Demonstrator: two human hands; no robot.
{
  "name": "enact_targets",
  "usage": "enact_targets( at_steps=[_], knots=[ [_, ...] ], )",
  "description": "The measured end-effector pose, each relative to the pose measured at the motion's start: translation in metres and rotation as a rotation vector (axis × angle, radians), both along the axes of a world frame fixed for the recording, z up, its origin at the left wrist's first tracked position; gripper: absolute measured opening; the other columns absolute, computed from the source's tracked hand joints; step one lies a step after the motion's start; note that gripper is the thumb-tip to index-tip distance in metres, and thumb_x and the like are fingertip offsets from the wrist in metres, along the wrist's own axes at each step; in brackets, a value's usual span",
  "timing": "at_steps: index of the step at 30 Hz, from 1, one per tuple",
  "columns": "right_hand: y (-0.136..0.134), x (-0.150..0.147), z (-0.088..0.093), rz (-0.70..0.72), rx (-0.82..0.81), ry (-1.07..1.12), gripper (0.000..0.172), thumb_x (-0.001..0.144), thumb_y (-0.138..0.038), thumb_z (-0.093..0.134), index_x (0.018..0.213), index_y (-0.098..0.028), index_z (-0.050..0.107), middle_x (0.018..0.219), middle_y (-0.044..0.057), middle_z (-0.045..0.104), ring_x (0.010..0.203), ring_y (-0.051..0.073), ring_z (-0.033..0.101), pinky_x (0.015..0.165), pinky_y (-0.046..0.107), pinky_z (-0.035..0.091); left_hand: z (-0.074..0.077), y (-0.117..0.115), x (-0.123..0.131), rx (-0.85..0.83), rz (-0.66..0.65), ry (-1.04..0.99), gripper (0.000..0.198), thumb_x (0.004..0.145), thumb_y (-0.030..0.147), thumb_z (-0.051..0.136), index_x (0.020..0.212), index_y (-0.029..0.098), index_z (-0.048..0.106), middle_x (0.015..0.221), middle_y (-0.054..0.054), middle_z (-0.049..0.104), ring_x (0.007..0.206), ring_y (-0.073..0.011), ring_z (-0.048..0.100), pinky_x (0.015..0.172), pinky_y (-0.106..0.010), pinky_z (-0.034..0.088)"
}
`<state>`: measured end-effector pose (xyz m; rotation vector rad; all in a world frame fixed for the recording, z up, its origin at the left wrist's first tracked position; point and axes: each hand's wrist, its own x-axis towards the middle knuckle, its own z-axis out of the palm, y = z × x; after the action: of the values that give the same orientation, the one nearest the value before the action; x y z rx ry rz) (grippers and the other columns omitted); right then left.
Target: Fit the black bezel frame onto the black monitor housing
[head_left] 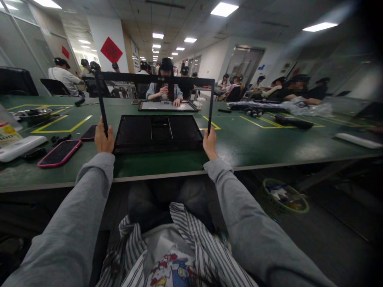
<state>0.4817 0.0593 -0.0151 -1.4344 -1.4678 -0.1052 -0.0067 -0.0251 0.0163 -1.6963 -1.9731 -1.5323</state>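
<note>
I hold a thin black rectangular frame (pixel 155 78) upright in front of me, above the green table (pixel 245 143). My left hand (pixel 103 139) is closed round the frame's left bar and my right hand (pixel 209 142) grips the bottom of its right bar. Just beyond my hands a flat black panel (pixel 158 132) lies on the table, close to the near edge. Both my arms are in grey sleeves.
Left of me lie a red-edged phone (pixel 60 153), a second dark phone (pixel 89 132) and a white device (pixel 20 146). Yellow tape lines mark the table. A person opposite sits at a white-framed panel (pixel 166 105). Other people sit further back. A green basket (pixel 284 197) stands on the floor at right.
</note>
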Motion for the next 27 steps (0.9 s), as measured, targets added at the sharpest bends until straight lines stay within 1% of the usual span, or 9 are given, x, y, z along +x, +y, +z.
enact_targets(
  at_steps=[2,4,7,9,11,13,17,22,27],
  knots=[
    [-0.003,0.0,0.002,0.005,-0.013,0.006,0.052,0.103,-0.04,0.023,0.141,-0.014,0.049,0.137,0.02,0.06,0.129,0.029,0.054,0.111,0.048,0.039,-0.003,0.004,-0.003,0.08,0.024,0.011,0.063,0.102,0.046,0.034,0.159,0.022,0.028,0.146,-0.012,0.052,0.134,-0.0242,0.051,0.116,-0.04,0.037],
    [-0.004,-0.001,0.003,0.012,-0.019,0.012,0.051,0.102,-0.038,0.026,0.139,-0.013,0.051,0.136,0.02,0.061,0.128,0.029,0.054,0.111,0.049,0.039,-0.008,0.01,-0.007,0.06,0.035,0.034,0.061,0.1,0.044,0.036,0.156,0.02,0.036,0.144,-0.013,0.055,0.132,-0.024,0.053,0.115,-0.038,0.037],
    [-0.004,-0.001,0.003,0.006,-0.056,0.005,0.048,0.1,-0.033,0.031,0.135,-0.011,0.056,0.134,0.021,0.063,0.126,0.03,0.056,0.11,0.047,0.04,-0.014,0.019,-0.014,-0.068,0.067,0.063,0.057,0.097,0.04,0.044,0.147,0.015,0.05,0.139,-0.015,0.06,0.13,-0.0272,0.055,0.114,-0.04,0.038],
    [-0.003,-0.002,0.001,0.004,-0.134,-0.012,0.046,0.097,-0.027,0.035,0.13,-0.009,0.061,0.129,0.021,0.066,0.121,0.031,0.059,0.108,0.047,0.042,-0.017,0.023,-0.017,-0.186,0.097,0.081,0.051,0.095,0.04,0.046,0.138,0.016,0.06,0.13,-0.014,0.067,0.123,-0.0296,0.06,0.109,-0.041,0.042],
    [-0.002,-0.002,0.0,0.001,-0.214,-0.035,0.043,0.094,-0.022,0.038,0.125,-0.008,0.065,0.124,0.022,0.068,0.118,0.031,0.06,0.106,0.046,0.042,-0.019,0.025,-0.017,-0.308,0.119,0.092,0.049,0.094,0.04,0.048,0.134,0.017,0.064,0.123,-0.014,0.07,0.117,-0.0313,0.063,0.104,-0.042,0.045],
    [-0.001,-0.002,-0.001,-0.023,-0.258,-0.058,0.043,0.093,-0.02,0.041,0.125,-0.007,0.066,0.124,0.022,0.068,0.119,0.032,0.059,0.107,0.047,0.041,-0.018,0.025,-0.016,-0.39,0.131,0.108,0.05,0.093,0.04,0.05,0.134,0.017,0.064,0.121,-0.014,0.071,0.115,-0.0311,0.064,0.1,-0.04,0.047],
    [-0.001,-0.001,-0.003,-0.085,-0.296,-0.079,0.044,0.095,-0.022,0.043,0.13,-0.009,0.065,0.128,0.022,0.066,0.124,0.032,0.056,0.107,0.047,0.041,-0.015,0.022,-0.013,-0.41,0.117,0.16,0.049,0.094,0.04,0.046,0.136,0.02,0.063,0.122,-0.012,0.072,0.112,-0.0272,0.065,0.097,-0.034,0.046],
    [0.001,0.001,-0.007,-0.041,-0.399,-0.088,0.042,0.095,-0.023,0.047,0.128,-0.01,0.067,0.126,0.019,0.07,0.118,0.03,0.063,0.104,0.042,0.045,-0.018,0.025,-0.016,-0.49,0.118,0.151,0.052,0.094,0.041,0.048,0.136,0.015,0.063,0.127,-0.015,0.069,0.115,-0.0275,0.063,0.099,-0.036,0.045],
    [0.002,0.002,-0.008,-0.017,-0.388,-0.051,0.042,0.095,-0.023,0.047,0.13,-0.009,0.066,0.127,0.018,0.07,0.117,0.028,0.064,0.105,0.04,0.045,-0.021,0.029,-0.018,-0.479,0.057,0.084,0.052,0.096,0.039,0.045,0.138,0.012,0.061,0.136,-0.016,0.065,0.124,-0.0278,0.06,0.105,-0.037,0.043]
  ],
)
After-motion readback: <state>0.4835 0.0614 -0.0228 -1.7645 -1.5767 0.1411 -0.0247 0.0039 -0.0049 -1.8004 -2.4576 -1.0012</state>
